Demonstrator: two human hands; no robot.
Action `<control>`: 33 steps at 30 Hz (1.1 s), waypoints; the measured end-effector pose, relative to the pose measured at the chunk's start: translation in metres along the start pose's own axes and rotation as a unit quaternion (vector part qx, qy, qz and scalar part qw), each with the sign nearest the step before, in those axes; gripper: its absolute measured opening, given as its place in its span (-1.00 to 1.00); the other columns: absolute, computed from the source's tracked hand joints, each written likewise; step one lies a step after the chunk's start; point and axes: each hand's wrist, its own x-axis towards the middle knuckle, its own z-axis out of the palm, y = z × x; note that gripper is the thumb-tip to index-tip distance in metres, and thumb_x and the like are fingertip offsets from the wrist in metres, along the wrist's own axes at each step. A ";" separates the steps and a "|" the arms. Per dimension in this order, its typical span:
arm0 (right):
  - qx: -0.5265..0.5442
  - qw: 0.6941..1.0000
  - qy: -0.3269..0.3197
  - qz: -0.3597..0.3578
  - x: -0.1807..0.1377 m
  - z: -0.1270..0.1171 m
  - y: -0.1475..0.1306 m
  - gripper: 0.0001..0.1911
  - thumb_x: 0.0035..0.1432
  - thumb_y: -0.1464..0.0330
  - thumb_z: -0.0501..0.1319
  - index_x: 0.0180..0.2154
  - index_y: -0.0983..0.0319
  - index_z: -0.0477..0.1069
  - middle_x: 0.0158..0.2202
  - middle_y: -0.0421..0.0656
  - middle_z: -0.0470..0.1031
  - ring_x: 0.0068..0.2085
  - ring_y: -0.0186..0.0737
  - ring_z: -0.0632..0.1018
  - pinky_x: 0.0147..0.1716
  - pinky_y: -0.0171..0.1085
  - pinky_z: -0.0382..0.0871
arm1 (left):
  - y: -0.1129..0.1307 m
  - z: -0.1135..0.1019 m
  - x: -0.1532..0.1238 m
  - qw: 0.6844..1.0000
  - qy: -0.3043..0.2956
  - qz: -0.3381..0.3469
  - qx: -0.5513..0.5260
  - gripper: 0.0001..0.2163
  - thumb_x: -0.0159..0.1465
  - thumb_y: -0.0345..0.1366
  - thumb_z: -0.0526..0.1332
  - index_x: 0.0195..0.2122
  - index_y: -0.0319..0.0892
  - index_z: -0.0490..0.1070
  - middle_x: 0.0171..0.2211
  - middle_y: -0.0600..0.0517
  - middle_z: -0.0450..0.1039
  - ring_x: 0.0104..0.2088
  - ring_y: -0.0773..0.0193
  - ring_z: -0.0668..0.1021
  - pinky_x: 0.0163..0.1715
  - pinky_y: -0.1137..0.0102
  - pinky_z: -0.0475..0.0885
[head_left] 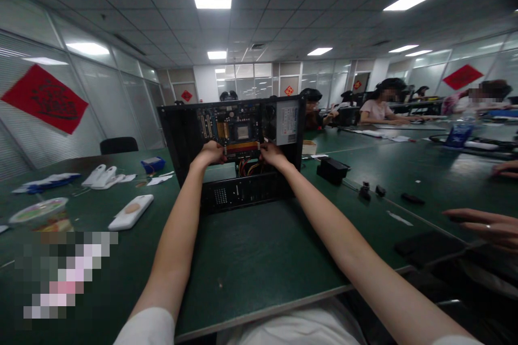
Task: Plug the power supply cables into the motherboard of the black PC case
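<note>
A black open computer case (174, 135) stands upright on the table, its inside facing me. Within it are a motherboard (243, 118) and a power supply (286, 121). Red and yellow memory slots (242, 149) run along the board's lower edge. At their left end my left hand (210, 154) has its fingers curled together. My right hand (273, 154) is closed at the opposite end of the slots. What the fingertips grip there, if anything, is too small to make out. Loose cables (247, 168) hang just below, between the hands.
On the left lie a white phone-like object (131, 212), a lidded cup (40, 214) and white pieces (104, 176). On the right are a black box (332, 170) and small dark parts (365, 190). Another person's hand (485, 226) rests at the right edge.
</note>
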 end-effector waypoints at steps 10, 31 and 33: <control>0.007 1.000 0.005 -0.001 0.001 0.001 0.000 -0.65 0.42 0.42 0.05 0.13 0.25 0.47 -0.37 -0.18 0.63 -0.57 -0.42 0.48 -0.56 -0.48 0.28 | 0.004 0.005 -0.001 1.000 -0.018 -0.003 -0.021 -0.81 0.38 -0.48 0.07 -0.28 -0.31 0.48 -0.46 -0.08 0.60 -0.62 0.35 0.56 -0.58 0.51 0.39; -0.002 1.000 -0.002 -0.005 -0.001 0.000 -0.001 -0.66 0.43 0.39 0.05 0.10 0.26 0.49 -0.37 -0.17 0.63 -0.56 -0.40 0.49 -0.54 -0.45 0.29 | -0.006 0.004 0.010 0.998 -0.017 0.023 0.062 -0.81 0.39 -0.39 0.10 -0.30 -0.26 0.50 -0.42 -0.10 0.64 -0.54 0.26 0.63 -0.54 0.49 0.45; -0.003 1.000 -0.006 -0.008 -0.002 -0.001 -0.002 -0.66 0.43 0.39 0.05 0.10 0.25 0.48 -0.37 -0.18 0.63 -0.56 -0.41 0.50 -0.53 -0.46 0.29 | -0.006 0.004 0.010 0.997 -0.015 0.024 0.075 -0.81 0.38 -0.38 0.11 -0.30 -0.24 0.50 -0.42 -0.09 0.64 -0.54 0.26 0.63 -0.54 0.49 0.44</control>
